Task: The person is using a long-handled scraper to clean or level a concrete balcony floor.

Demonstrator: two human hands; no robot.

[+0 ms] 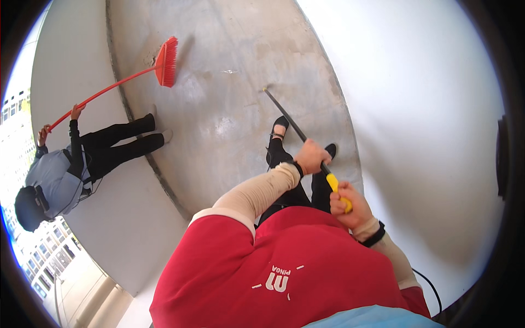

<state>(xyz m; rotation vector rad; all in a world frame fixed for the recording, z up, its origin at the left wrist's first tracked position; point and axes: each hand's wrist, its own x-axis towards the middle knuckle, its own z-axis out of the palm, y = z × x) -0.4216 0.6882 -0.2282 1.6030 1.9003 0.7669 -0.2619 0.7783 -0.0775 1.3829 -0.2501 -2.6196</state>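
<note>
My left hand (312,156) is wrapped around the shaft of a long dark pole (285,114). Closer to my body, my right hand (352,206) grips the yellow handle end (333,183) of the same pole. The pole slants away ahead and to the left. Its far end has a small yellow tip (264,89) at or just above the concrete floor (221,164); contact cannot be told. Beneath the pole are my feet in black shoes (281,121).
On the left, another person (57,180) holds a red broom (167,61) with both hands, its bristles near the floor. A low pale wall (69,57) runs along the left side. A white wall (422,102) rises close on my right. A black cable (432,287) hangs at lower right.
</note>
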